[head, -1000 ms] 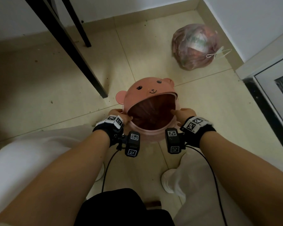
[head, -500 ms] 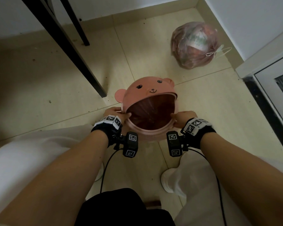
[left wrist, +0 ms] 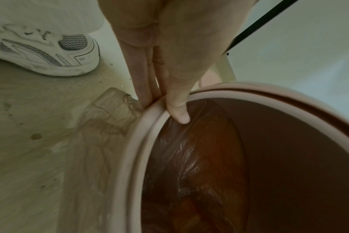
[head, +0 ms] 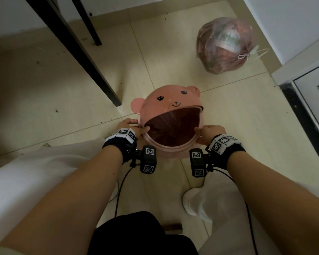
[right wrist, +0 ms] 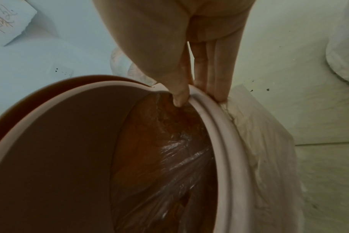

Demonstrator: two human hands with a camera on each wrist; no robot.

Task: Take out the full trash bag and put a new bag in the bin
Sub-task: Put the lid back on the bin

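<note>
A pink bear-faced bin (head: 173, 149) stands on the floor between my feet, its domed lid (head: 166, 102) tipped up at the far side. A translucent reddish bag (head: 173, 129) lines the inside and its edge hangs over the outside (left wrist: 94, 134). My left hand (head: 134, 127) pinches the left rim (left wrist: 137, 141), thumb (left wrist: 177, 110) inside on the liner and fingers (left wrist: 145, 88) outside. On the right rim (right wrist: 225, 134) my right hand (head: 208, 132) does the same, thumb (right wrist: 177, 94) inside. The full, tied trash bag (head: 225, 45) lies at the far right by the wall.
Black table legs (head: 85, 57) slant down to the floor left of the bin. A door frame (head: 302, 100) runs along the right. White shoes (head: 193, 201) stand near the bin, one of them also in the left wrist view (left wrist: 50, 52). Walls close the far corner.
Both hands stay on the bin's rim. The bin has turned slightly, so the bear face now points more to the right.
</note>
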